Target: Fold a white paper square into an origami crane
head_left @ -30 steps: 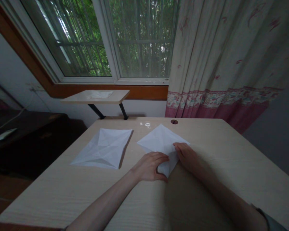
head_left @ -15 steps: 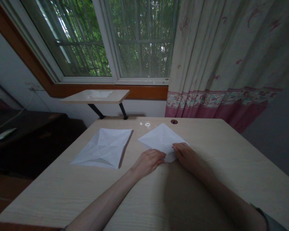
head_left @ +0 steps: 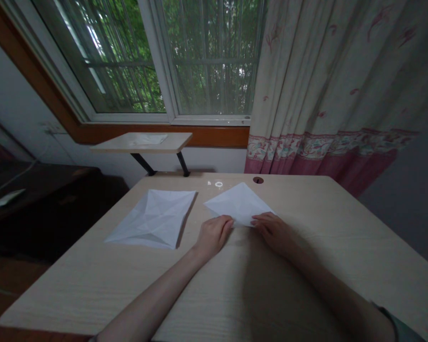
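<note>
A folded white paper point(head_left: 238, 204) lies on the pale wooden desk point(head_left: 74, 289), its point facing the far edge. My left hand point(head_left: 214, 235) touches its lower left edge with the fingers together. My right hand point(head_left: 273, 232) has its fingertips on the lower right edge. The hands cover part of that lower edge, so what lies beneath is hidden. To the left, a larger creased white paper sheet point(head_left: 151, 218) lies flat and apart from both hands.
A small wall-mounted shelf point(head_left: 174, 142) with a pale sheet on it stands beyond the desk. The desk has a round cable hole point(head_left: 257, 180) near its far edge. A floral curtain point(head_left: 324, 95) hangs on the right, and dark furniture point(head_left: 46, 204) stands on the left.
The paper's lower tip no longer sticks out between my hands, and its lower edge looks flatter. My left hand has moved up the desk, closer to the far edge.
</note>
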`<state>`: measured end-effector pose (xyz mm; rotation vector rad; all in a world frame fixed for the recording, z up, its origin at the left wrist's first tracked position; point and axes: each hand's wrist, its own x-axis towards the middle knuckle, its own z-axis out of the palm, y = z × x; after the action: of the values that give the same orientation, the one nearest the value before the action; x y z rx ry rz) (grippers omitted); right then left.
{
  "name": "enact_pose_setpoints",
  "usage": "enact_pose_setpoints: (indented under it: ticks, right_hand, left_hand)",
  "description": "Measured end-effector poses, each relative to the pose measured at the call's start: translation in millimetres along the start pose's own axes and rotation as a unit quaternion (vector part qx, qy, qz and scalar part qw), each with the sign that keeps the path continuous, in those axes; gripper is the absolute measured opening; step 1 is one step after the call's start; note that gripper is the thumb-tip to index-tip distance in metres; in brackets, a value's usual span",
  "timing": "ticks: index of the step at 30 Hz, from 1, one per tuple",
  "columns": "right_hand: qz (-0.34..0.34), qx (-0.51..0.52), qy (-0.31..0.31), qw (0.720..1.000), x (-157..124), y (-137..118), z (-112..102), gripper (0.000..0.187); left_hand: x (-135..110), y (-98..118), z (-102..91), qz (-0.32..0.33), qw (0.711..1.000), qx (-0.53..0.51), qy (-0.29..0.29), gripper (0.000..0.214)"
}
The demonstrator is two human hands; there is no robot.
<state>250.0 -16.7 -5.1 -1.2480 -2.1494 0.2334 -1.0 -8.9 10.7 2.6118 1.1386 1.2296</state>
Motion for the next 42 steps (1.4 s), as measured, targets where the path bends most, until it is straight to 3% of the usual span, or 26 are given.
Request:
enact_pose_setpoints:
  ticks: [4, 8, 12, 15, 21, 27, 33, 39, 42]
  right_hand:
    - [-0.020, 0.000, 0.005, 1.000, -1, -1, 1, 0.025]
    - [0.000, 0.012, -0.007, 1.000, 0, -3, -1, 0.024]
    - [0.025, 0.018, -0.011, 0.999, 0, -2, -1, 0.025]
    - [0.034, 0.030, -0.008, 0.999, -1, 0, 0, 0.024]
    - [0.032, 0.050, -0.012, 0.998, 1, 4, 4, 0.023]
    - [0.059, 0.031, 0.023, 0.998, -1, 13, 11, 0.019]
    - [0.019, 0.045, 0.067, 0.997, -5, 24, 21, 0.026]
    - [-0.003, 0.043, 0.049, 0.998, -3, 24, 21, 0.033]
    - [-0.009, 0.025, 0.050, 0.998, -2, 23, 21, 0.032]
  left_hand:
    - [-3, -4, 3.5, -0.054, 0.997, 0.029, 0.035, 0.034]
    - [-4, -4, 2.9, -0.106, 0.993, 0.043, 0.035, 0.032]
    - [-3, -2, -0.5, -0.116, 0.991, 0.040, 0.045, 0.026]
    - [-1, 0, -3.2, -0.070, 0.994, 0.015, 0.083, 0.019]
    - [5, 8, -6.9, 0.114, 0.979, 0.015, 0.171, 0.024]
    - [-5, 7, -4.3, 0.221, 0.965, 0.065, 0.124, 0.027]
    - [-10, 5, -5.5, 0.261, 0.960, 0.073, 0.074, 0.028]
    - [-2, 16, -8.1, 0.315, 0.946, 0.035, 0.073, 0.017]
    - [0, 19, -5.9, 0.313, 0.949, 0.024, 0.026, 0.020]
